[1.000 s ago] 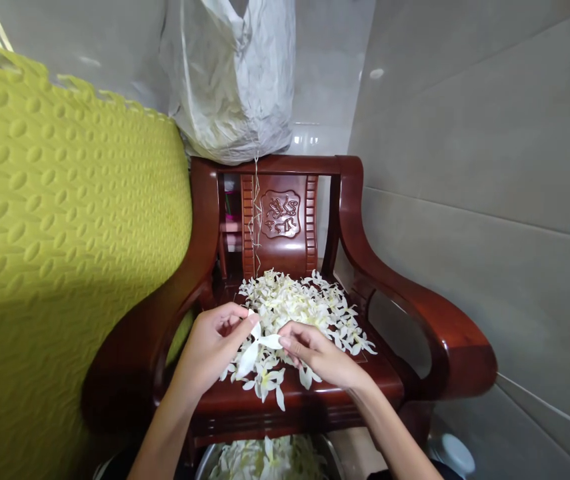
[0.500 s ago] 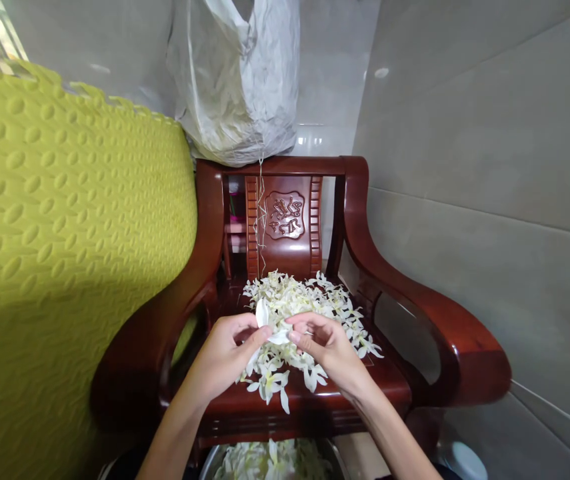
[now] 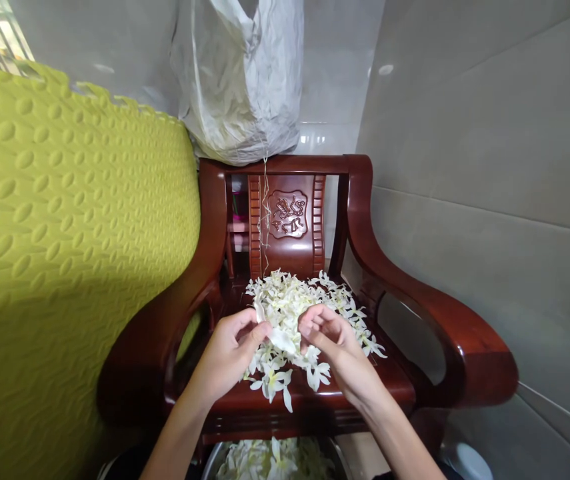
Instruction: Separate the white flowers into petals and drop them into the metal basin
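Observation:
Between the thumb and fingers of my left hand (image 3: pixel 232 353) is a white flower (image 3: pixel 282 341), its long petals spreading toward the right. A small gap separates it from my right hand (image 3: pixel 339 350), whose thumb and fingertips are drawn together. Whatever the right fingertips may hold is hidden. Both hands hover over a loose heap of white flowers (image 3: pixel 289 293) with yellowish centres. The heap lies on the seat of a dark red wooden armchair (image 3: pixel 385 387). Below the seat's front edge, a metal basin (image 3: pixel 209 461) contains more white petals (image 3: pixel 255 460).
A yellow textured foam mat (image 3: pixel 65 200) stands along the left side. Behind the chair back hangs a white plastic bag (image 3: pixel 245 87), with thin strings (image 3: pixel 266 213) dangling down. Grey tiled wall (image 3: pixel 489 133) rises at right. A pale round object (image 3: pixel 469 460) sits low at right.
My right hand has come away from the flower, moving slightly right, and its fingers have curled in. My left hand keeps hold of the flower. The view has shifted a little.

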`<action>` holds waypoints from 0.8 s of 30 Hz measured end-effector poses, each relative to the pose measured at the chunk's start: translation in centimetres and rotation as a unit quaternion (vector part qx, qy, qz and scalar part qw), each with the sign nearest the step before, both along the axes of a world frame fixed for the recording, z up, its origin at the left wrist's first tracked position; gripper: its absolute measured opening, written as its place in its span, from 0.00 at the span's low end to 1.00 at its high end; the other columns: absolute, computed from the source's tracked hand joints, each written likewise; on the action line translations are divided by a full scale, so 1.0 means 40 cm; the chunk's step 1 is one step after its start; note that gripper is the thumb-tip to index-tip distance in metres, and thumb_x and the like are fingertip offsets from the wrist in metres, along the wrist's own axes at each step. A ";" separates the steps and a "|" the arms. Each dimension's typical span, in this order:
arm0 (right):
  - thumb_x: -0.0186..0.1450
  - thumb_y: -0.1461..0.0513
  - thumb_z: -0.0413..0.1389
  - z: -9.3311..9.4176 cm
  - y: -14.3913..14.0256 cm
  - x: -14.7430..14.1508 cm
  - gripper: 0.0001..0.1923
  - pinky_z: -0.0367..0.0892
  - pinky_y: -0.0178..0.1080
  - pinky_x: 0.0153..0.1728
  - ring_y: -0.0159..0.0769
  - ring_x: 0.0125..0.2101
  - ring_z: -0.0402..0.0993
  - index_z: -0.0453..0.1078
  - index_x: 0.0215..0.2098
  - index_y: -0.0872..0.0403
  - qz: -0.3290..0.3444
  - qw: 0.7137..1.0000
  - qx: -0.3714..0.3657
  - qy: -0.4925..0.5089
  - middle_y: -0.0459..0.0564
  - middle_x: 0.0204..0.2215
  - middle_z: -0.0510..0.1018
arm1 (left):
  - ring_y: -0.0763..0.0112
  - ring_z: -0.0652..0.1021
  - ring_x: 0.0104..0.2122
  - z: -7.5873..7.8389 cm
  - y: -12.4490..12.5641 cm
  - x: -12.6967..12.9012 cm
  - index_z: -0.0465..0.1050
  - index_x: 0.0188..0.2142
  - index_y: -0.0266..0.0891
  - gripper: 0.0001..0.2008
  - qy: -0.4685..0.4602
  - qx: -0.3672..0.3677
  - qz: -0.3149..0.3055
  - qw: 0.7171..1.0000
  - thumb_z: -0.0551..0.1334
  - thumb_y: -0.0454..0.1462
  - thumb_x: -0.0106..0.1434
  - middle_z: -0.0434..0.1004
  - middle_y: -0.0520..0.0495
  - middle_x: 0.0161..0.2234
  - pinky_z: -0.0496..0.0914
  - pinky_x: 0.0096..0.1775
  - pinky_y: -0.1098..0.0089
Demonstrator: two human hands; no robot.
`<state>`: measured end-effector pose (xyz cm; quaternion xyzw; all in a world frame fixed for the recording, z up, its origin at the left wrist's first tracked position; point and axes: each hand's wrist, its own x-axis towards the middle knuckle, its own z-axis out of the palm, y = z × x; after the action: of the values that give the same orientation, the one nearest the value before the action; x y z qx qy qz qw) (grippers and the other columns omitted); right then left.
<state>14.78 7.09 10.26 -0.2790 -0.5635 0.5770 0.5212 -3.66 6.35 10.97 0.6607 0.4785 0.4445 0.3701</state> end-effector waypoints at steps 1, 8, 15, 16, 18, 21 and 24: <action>0.63 0.58 0.57 0.000 0.003 0.005 0.08 0.63 0.32 0.29 0.28 0.25 0.65 0.67 0.32 0.54 0.005 1.000 0.001 -0.026 0.42 0.25 0.68 | 0.73 0.68 0.27 -0.001 -0.001 -0.001 0.66 0.27 0.37 0.13 0.011 0.006 0.019 1.000 0.56 0.43 0.63 0.66 0.54 0.23 0.61 0.29 0.74; 0.61 0.55 0.59 -0.009 -0.003 0.009 0.11 0.58 0.34 0.30 0.31 0.27 0.61 0.70 0.28 0.55 -0.010 0.990 0.053 -0.133 0.43 0.24 0.67 | 0.70 0.71 0.28 -0.010 0.005 0.005 0.69 0.29 0.36 0.12 0.021 0.039 0.048 0.998 0.56 0.43 0.63 0.70 0.51 0.25 0.64 0.30 0.73; 0.66 0.55 0.53 -0.016 -0.011 0.000 0.12 0.58 0.33 0.28 0.30 0.25 0.59 0.65 0.28 0.54 -0.028 0.988 0.089 -0.123 0.42 0.23 0.63 | 0.70 0.71 0.27 -0.032 0.007 0.045 0.70 0.27 0.36 0.11 -0.015 0.028 0.000 0.999 0.58 0.42 0.61 0.70 0.51 0.24 0.64 0.29 0.73; 0.66 0.56 0.53 -0.020 -0.010 -0.003 0.12 0.58 0.34 0.28 0.30 0.26 0.59 0.64 0.29 0.54 -0.042 0.986 0.101 -0.122 0.43 0.24 0.63 | 0.70 0.70 0.27 -0.036 0.008 0.054 0.70 0.27 0.36 0.11 -0.025 0.021 -0.010 0.999 0.59 0.42 0.60 0.70 0.50 0.24 0.64 0.29 0.73; 0.67 0.58 0.52 -0.031 -0.004 -0.010 0.11 0.60 0.34 0.29 0.31 0.27 0.62 0.64 0.28 0.54 -0.101 0.975 0.143 -0.134 0.44 0.25 0.65 | 0.70 0.70 0.27 -0.045 0.010 0.071 0.70 0.27 0.37 0.11 -0.041 0.008 -0.025 0.999 0.60 0.42 0.59 0.70 0.51 0.24 0.64 0.28 0.73; 0.67 0.63 0.50 -0.049 0.003 -0.015 0.08 0.61 0.37 0.32 0.35 0.30 0.65 0.65 0.30 0.54 -0.224 0.913 0.272 -0.205 0.47 0.27 0.68 | 0.71 0.69 0.26 -0.059 0.013 0.088 0.67 0.27 0.37 0.11 -0.077 -0.016 -0.038 0.996 0.60 0.43 0.59 0.68 0.52 0.24 0.64 0.28 0.74; 0.66 0.67 0.49 -0.059 0.002 -0.008 0.06 0.60 0.38 0.32 0.37 0.31 0.66 0.65 0.33 0.54 -0.286 0.811 0.402 -0.315 0.50 0.30 0.69 | 0.73 0.68 0.25 -0.062 0.017 0.094 0.64 0.27 0.38 0.12 -0.110 -0.030 -0.033 0.993 0.58 0.43 0.61 0.64 0.53 0.23 0.65 0.28 0.73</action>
<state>14.44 7.19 7.91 -0.3599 -0.7733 0.0040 0.5220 0.11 7.02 8.49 0.6119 0.4261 0.4870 0.4547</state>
